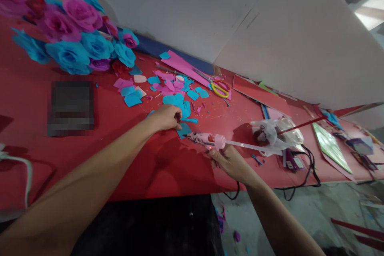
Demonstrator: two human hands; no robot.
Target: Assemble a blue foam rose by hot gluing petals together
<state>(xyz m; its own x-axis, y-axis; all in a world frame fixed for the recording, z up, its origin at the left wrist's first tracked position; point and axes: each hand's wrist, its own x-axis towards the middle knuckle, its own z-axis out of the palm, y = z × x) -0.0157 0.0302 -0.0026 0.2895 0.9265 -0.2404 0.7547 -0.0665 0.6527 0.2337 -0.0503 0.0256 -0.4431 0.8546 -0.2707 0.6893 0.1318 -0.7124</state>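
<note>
My right hand (pixel 226 162) grips a pink hot glue gun (pixel 207 139), a long clear glue stick (pixel 246 145) running out of its back end. The gun's dark nozzle points left and meets, or nearly meets, a blue paper petal (pixel 183 131). At that petal's upper left, my left hand (pixel 168 117) is closed, its fingers pinched together. A narrow rolled strip of blue paper (pixel 189 120) sticks out to the right from those fingers. Just beyond the hand lie more blue paper petals (pixel 174 100), with pink paper petals (pixel 169 86) heaped behind them.
Paper roses (pixel 75 54) in blue, pink and red crowd the table's left back. Scissors with yellow and red handles (pixel 220 89) rest on pink paper near the wall. To the right are a clear plastic bag (pixel 271 134), a purple box (pixel 293 162) and black cords along the red table's edge.
</note>
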